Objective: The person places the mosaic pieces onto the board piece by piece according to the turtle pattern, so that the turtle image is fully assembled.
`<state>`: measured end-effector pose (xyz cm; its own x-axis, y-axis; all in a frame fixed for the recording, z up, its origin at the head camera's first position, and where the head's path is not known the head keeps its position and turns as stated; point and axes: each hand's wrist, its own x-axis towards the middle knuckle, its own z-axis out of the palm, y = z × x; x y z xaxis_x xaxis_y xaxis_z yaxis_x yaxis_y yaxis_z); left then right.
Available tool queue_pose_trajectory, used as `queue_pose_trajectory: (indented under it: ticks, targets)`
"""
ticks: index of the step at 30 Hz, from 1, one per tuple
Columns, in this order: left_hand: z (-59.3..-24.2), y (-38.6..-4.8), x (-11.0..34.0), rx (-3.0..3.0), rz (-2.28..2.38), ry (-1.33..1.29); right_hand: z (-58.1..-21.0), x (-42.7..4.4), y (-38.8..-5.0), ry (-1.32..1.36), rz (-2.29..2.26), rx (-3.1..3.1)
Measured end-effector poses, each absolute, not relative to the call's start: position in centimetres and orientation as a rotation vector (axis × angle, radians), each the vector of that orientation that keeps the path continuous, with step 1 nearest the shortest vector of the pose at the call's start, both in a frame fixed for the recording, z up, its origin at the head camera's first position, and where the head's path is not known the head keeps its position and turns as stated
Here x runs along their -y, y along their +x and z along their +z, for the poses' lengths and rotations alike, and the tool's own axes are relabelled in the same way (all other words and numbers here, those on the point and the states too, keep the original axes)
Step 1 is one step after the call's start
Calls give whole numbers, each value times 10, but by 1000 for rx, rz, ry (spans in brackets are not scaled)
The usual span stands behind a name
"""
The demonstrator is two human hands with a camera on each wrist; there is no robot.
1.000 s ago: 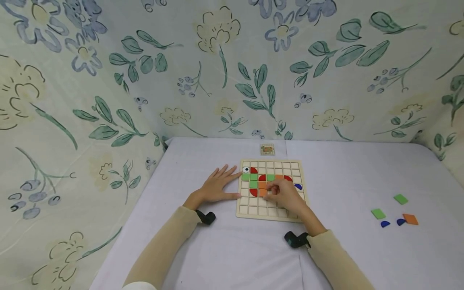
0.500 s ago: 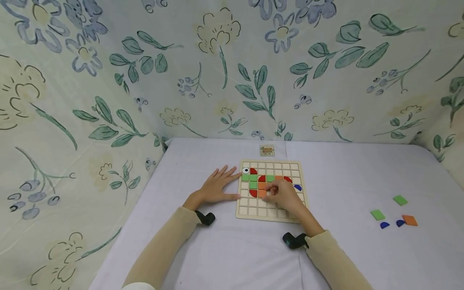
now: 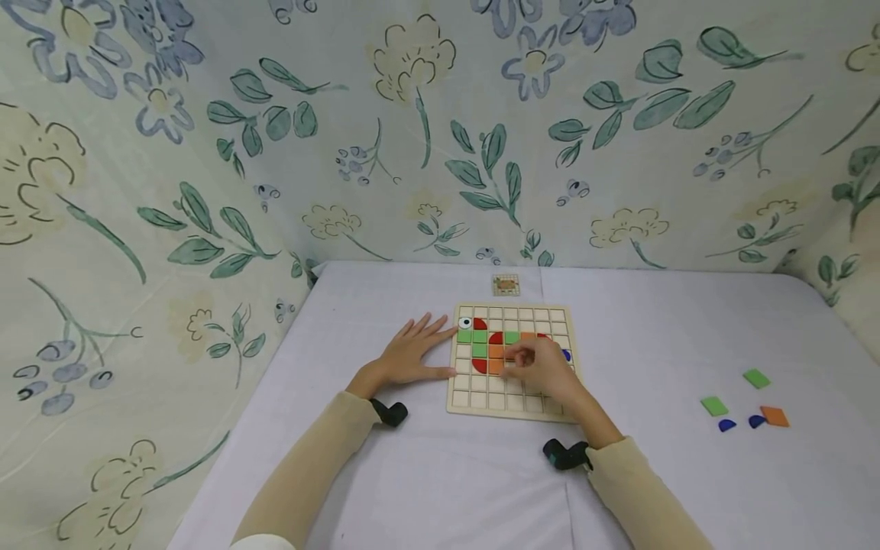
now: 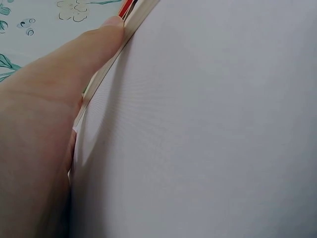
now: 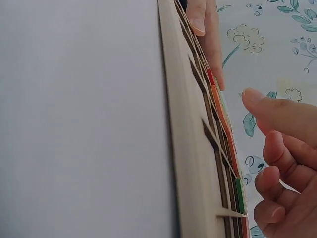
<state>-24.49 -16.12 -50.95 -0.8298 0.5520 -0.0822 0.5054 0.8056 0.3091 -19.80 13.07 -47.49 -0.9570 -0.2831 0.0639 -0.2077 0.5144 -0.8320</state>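
A pale wooden grid board [image 3: 470, 399] lies on the table, its cells partly filled with flat coloured pieces. Among them are an eye piece [image 3: 465, 323], green squares [image 3: 480, 350], red quarter-rounds [image 3: 480, 366], orange squares [image 3: 495, 367] and a blue piece [image 3: 567, 356] at the right. My left hand [image 3: 411, 357] lies spread at the board's left side, thumb and fingertips touching its edge. Over the board's middle right hovers my right hand [image 3: 543, 370], covering some cells. In the right wrist view its thumb [image 5: 277, 111] reaches out above loosely curled fingers, nothing visible between them.
To the right on the white cloth lie loose pieces: green ones [image 3: 714, 406], an orange one [image 3: 775, 416] and blue half-rounds [image 3: 727, 425]. A small picture card [image 3: 506, 285] sits behind the board. Floral fabric [image 3: 426, 153] hangs at the back and left.
My right hand shifts slightly over the board, covering a bit more of the blue piece. My left hand stays in place; the pieces on the board look the same.
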Motion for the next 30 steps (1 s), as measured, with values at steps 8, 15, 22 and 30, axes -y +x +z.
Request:
queue_pose_trajectory:
  ticks: [8, 15, 22, 30]
  targets:
    - [-511, -245, 161, -2831, 405, 835, -471, -149, -197, -569, -1507, -2645]
    - [-509, -244, 162, -2827, 402, 839, -462, -174, -188, -571, -1550, -2674]
    - [-507, -244, 163, -2815, 445, 847, -460, -204, -180, -529, -1451, -2777]
    - [-508, -244, 162, -2816, 418, 847, -463, -247, -164, -469, -1385, -2922]
